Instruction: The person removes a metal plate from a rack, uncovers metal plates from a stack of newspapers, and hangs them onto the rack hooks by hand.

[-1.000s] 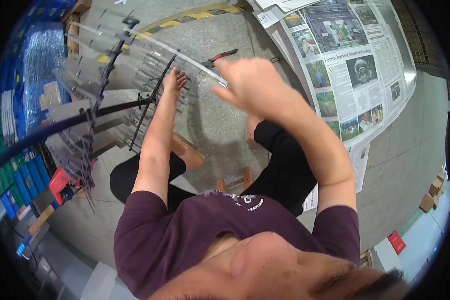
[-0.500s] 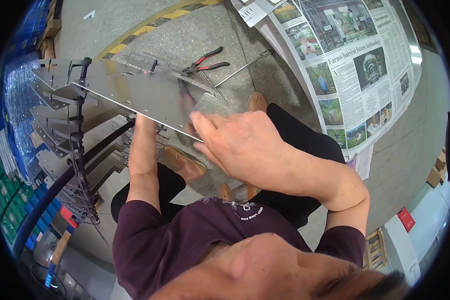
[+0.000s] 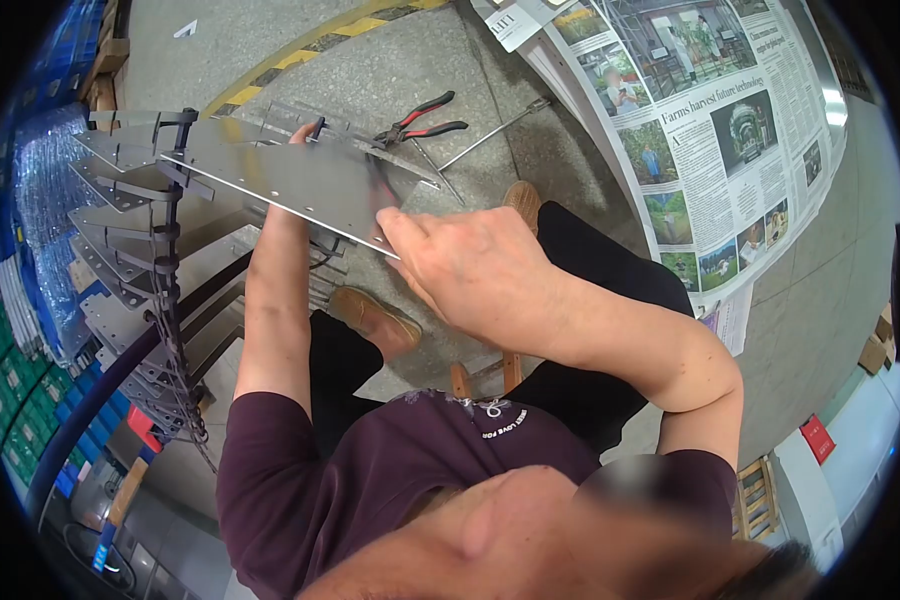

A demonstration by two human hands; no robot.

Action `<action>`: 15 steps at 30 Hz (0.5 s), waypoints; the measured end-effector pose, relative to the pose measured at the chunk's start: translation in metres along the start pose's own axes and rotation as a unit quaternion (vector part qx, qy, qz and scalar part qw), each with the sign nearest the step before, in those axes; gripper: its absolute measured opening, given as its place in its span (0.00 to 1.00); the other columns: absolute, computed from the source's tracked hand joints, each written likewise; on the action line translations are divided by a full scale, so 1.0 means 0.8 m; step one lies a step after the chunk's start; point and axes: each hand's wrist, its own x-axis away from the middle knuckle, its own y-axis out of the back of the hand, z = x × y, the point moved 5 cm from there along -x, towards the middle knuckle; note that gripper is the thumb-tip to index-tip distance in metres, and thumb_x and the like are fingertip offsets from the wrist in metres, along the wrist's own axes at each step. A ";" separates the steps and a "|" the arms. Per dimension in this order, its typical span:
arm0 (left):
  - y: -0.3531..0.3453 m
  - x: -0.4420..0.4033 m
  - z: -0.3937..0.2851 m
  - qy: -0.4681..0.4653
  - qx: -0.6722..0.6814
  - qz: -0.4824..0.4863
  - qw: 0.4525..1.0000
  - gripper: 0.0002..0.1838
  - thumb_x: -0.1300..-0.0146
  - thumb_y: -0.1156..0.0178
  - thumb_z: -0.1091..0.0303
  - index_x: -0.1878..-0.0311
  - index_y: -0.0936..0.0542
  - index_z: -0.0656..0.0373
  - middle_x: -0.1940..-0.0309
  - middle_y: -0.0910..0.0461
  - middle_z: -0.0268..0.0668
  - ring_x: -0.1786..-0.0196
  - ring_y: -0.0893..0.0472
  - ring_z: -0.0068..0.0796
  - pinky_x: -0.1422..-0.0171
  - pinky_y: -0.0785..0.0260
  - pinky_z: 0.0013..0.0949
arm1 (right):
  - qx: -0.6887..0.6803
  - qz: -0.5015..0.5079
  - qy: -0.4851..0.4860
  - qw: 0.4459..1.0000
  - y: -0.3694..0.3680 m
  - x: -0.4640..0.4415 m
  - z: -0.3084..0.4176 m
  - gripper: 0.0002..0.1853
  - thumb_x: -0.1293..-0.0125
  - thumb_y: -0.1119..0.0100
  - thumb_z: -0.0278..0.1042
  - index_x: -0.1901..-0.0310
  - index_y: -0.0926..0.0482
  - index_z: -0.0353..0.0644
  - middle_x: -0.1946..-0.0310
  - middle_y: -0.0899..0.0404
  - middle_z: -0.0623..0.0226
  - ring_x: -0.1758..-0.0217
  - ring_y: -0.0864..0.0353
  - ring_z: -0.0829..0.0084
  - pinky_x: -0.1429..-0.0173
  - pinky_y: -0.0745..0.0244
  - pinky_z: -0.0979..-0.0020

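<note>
My right hand (image 3: 480,265) is closed on the near corner of a thin, shiny metal plate (image 3: 300,185) with small holes along its edge. The plate's far end reaches the upper part of a dark rack (image 3: 167,240), where several similar plates hang one under another. Behind the plate, my left hand (image 3: 303,133) is mostly hidden; only a bit of it shows above the plate's far edge, beside a dark bar end. Whether it grips anything cannot be made out.
Red-handled pliers (image 3: 400,130) and a metal T-shaped rod (image 3: 490,135) lie on the floor beyond the plate. Newspaper (image 3: 690,150) covers a surface at the right. Blue and green crates (image 3: 15,400) stand at the far left. Yellow-black tape (image 3: 300,55) curves across the floor.
A metal plate, edge-on in my right hand a second ago, now spans from that hand to the rack. My left hand has gone behind it. Since half a second ago, little has moved.
</note>
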 end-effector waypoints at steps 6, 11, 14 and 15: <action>0.000 -0.004 0.011 0.004 -0.004 -0.001 1.000 0.26 0.30 0.50 0.48 0.43 0.27 0.62 0.55 0.20 0.45 0.58 0.19 0.36 0.52 0.26 0.40 | 0.003 -0.007 0.008 1.000 0.000 -0.002 -0.001 0.08 0.40 0.46 0.27 0.61 0.31 0.37 0.76 0.22 0.63 0.71 0.17 0.63 0.72 0.25 0.65; 0.003 -0.006 0.012 0.005 -0.010 -0.003 1.000 0.26 0.30 0.50 0.48 0.44 0.27 0.62 0.56 0.20 0.44 0.59 0.19 0.36 0.53 0.26 0.40 | -0.006 -0.017 0.016 1.000 -0.001 -0.004 -0.002 0.08 0.41 0.45 0.27 0.61 0.31 0.37 0.76 0.23 0.63 0.72 0.17 0.63 0.72 0.26 0.65; 0.002 -0.007 0.012 0.006 -0.013 -0.001 1.000 0.26 0.30 0.51 0.48 0.44 0.26 0.62 0.57 0.20 0.43 0.59 0.19 0.35 0.53 0.25 0.39 | -0.003 -0.028 0.019 0.999 -0.002 -0.003 -0.002 0.08 0.41 0.45 0.27 0.61 0.30 0.37 0.76 0.23 0.63 0.72 0.17 0.64 0.72 0.26 0.65; 0.003 -0.007 0.012 0.006 -0.014 -0.001 1.000 0.25 0.30 0.51 0.48 0.44 0.26 0.62 0.57 0.20 0.43 0.60 0.19 0.35 0.54 0.25 0.39 | -0.002 -0.034 0.020 0.999 -0.001 -0.003 -0.002 0.08 0.40 0.46 0.27 0.61 0.30 0.37 0.77 0.23 0.63 0.72 0.17 0.63 0.73 0.26 0.65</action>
